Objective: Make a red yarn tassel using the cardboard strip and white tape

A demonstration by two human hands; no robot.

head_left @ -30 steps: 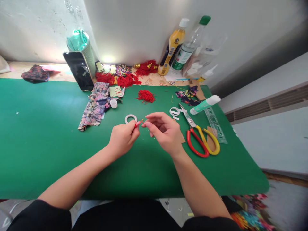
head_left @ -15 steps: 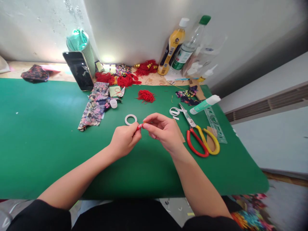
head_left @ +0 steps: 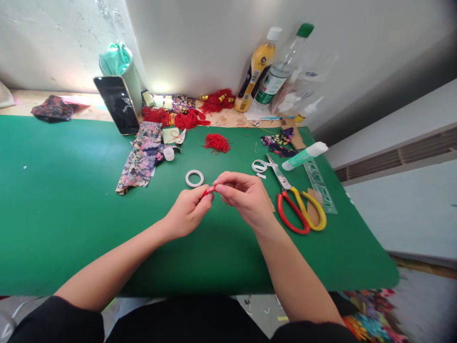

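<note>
A small red piece [head_left: 209, 191], pale in one spot, is pinched between both hands above the table; its exact kind is hard to make out. My left hand [head_left: 188, 209] is closed around it, thumb on top. My right hand [head_left: 246, 196] pinches its right end with thumb and fingertips, the other fingers curled. Just behind my left hand lies a roll of white tape [head_left: 187, 179]. Farther back rests a bundle of red threads [head_left: 217, 142]. Right of my right hand are scissors [head_left: 284, 183] with red and yellow handles.
Floral cloth [head_left: 141, 155] and a phone [head_left: 117, 105] propped on a green cup [head_left: 133, 78] are at the left. Red tassels [head_left: 217, 101] and bottles [head_left: 255, 71] line the wall. A glue stick [head_left: 303, 156] and clear ruler [head_left: 323, 190] are on the right of the green table [head_left: 71, 200].
Both hands have shifted very slightly to the right, still holding the red piece. The roll of tape shows more fully behind my left hand.
</note>
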